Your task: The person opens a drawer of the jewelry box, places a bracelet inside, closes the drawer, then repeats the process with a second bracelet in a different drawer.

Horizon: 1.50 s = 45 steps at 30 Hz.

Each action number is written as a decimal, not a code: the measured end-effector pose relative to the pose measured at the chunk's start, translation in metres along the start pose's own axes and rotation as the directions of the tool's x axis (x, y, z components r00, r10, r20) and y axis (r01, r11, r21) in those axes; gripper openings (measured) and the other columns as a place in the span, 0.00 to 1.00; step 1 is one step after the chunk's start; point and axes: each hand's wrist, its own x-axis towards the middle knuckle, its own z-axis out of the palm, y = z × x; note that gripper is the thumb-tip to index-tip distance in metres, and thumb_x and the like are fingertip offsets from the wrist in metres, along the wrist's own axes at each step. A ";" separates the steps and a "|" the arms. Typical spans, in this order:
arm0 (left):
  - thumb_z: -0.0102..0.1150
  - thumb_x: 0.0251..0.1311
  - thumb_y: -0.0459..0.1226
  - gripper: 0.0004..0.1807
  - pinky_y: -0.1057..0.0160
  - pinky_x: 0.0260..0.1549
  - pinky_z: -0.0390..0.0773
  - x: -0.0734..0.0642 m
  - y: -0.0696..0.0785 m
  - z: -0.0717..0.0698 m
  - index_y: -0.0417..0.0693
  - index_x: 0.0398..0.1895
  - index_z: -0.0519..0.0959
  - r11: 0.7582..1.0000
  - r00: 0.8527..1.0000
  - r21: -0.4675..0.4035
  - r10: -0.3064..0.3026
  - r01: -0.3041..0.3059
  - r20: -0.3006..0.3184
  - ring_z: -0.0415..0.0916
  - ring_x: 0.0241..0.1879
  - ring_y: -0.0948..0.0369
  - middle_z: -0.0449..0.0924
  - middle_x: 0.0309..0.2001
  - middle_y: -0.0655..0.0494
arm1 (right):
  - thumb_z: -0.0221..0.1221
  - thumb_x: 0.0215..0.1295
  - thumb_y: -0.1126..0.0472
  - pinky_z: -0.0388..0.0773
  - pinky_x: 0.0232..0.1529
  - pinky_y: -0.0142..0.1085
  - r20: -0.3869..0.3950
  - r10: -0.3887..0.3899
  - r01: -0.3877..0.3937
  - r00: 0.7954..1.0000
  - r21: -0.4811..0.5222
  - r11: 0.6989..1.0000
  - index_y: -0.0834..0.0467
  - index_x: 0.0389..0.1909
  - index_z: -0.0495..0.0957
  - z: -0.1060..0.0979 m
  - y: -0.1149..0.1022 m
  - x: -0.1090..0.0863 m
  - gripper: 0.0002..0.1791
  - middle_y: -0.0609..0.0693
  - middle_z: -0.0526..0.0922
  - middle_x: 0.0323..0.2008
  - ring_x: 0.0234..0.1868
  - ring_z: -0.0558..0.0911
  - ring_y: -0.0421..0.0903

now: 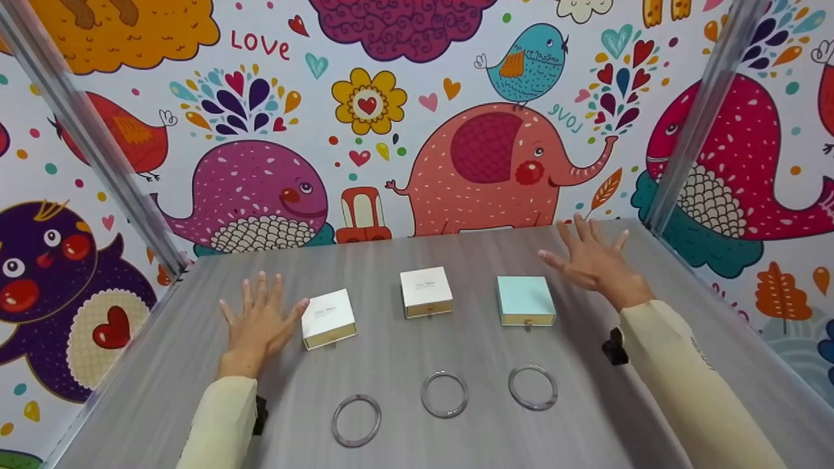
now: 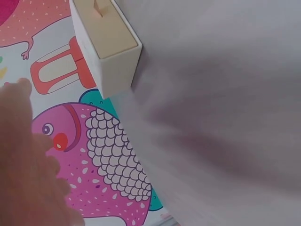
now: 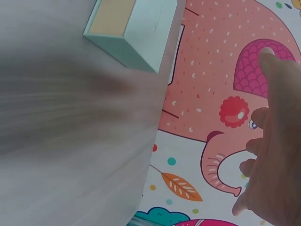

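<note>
My left hand [image 1: 255,326] is spread palm down at the left, its thumb overlapping the edge of a small white box [image 1: 329,318] in the head view. Fingers fanned out, my right hand [image 1: 596,264] hovers at the upper right, beside a mint-green box [image 1: 526,300]. Between them stands a second white box [image 1: 425,291] with a gold front and a small pull tab. Nearer to me lie three clear greyish bangles: a left one [image 1: 356,421], a middle one [image 1: 444,395] and a right one [image 1: 533,387]. Neither hand holds anything.
The boxes and bangles rest on a grey wood-grain table [image 1: 397,352]. A wall printed with cartoon animals [image 1: 482,176] rises behind its back edge. Metal posts stand at the left [image 1: 98,143] and right [image 1: 707,117] back corners.
</note>
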 end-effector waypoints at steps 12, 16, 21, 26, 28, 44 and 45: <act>0.35 0.70 0.66 0.49 0.23 0.64 0.19 -0.010 0.000 0.006 0.40 0.80 0.44 0.998 1.000 -0.066 0.011 -0.012 -0.006 0.24 0.78 0.33 0.29 0.80 0.34 | 0.38 0.64 0.21 0.17 0.64 0.75 -0.052 -0.045 0.048 0.998 0.048 0.998 0.50 0.81 0.35 0.022 -0.017 -0.009 0.55 0.62 0.32 0.81 0.79 0.34 0.70; 0.33 0.70 0.67 0.49 0.23 0.64 0.18 -0.012 -0.001 0.010 0.41 0.80 0.44 0.994 1.000 -0.107 0.012 -0.012 0.001 0.24 0.78 0.33 0.29 0.80 0.35 | 0.39 0.65 0.22 0.19 0.66 0.75 -0.071 -0.050 0.054 0.996 0.050 0.997 0.50 0.81 0.38 0.032 -0.023 -0.011 0.54 0.62 0.34 0.81 0.79 0.37 0.69; 0.32 0.70 0.68 0.50 0.25 0.64 0.16 -0.017 -0.001 0.014 0.41 0.80 0.43 0.991 1.000 -0.134 -0.006 0.009 0.023 0.24 0.78 0.35 0.29 0.80 0.35 | 0.42 0.68 0.26 0.24 0.68 0.74 -0.097 -0.072 0.079 0.993 0.070 0.994 0.52 0.81 0.41 0.044 -0.031 -0.015 0.51 0.62 0.38 0.81 0.80 0.39 0.68; 0.33 0.71 0.67 0.49 0.27 0.69 0.24 -0.020 0.000 0.019 0.41 0.80 0.42 0.980 0.999 -0.200 -0.011 0.019 0.037 0.27 0.79 0.37 0.29 0.80 0.35 | 0.43 0.69 0.28 0.26 0.71 0.72 -0.104 -0.081 0.094 0.991 0.119 0.988 0.52 0.81 0.41 0.053 -0.045 -0.019 0.50 0.60 0.38 0.81 0.80 0.39 0.66; 0.34 0.72 0.65 0.48 0.29 0.72 0.29 -0.021 0.001 0.020 0.40 0.80 0.43 0.969 0.999 -0.245 -0.008 0.018 0.043 0.27 0.79 0.37 0.29 0.80 0.34 | 0.44 0.69 0.29 0.26 0.72 0.71 -0.106 -0.093 0.109 0.990 0.150 0.983 0.52 0.81 0.42 0.056 -0.052 -0.020 0.49 0.61 0.40 0.81 0.81 0.41 0.65; 0.39 0.77 0.52 0.39 0.35 0.73 0.53 -0.019 0.007 0.032 0.32 0.77 0.49 0.837 0.996 -0.540 -0.084 0.084 0.026 0.49 0.76 0.33 0.52 0.75 0.27 | 0.57 0.73 0.47 0.65 0.70 0.59 -0.202 -0.124 0.198 0.971 0.406 0.892 0.59 0.72 0.66 0.082 -0.109 -0.031 0.32 0.59 0.66 0.72 0.72 0.68 0.60; 0.40 0.77 0.51 0.38 0.35 0.72 0.54 -0.019 0.007 0.033 0.32 0.77 0.50 0.832 0.995 -0.546 -0.094 0.092 0.024 0.51 0.75 0.33 0.53 0.75 0.27 | 0.57 0.72 0.49 0.67 0.70 0.57 -0.206 -0.119 0.200 0.971 0.433 0.879 0.59 0.70 0.68 0.084 -0.113 -0.032 0.30 0.59 0.68 0.70 0.71 0.69 0.59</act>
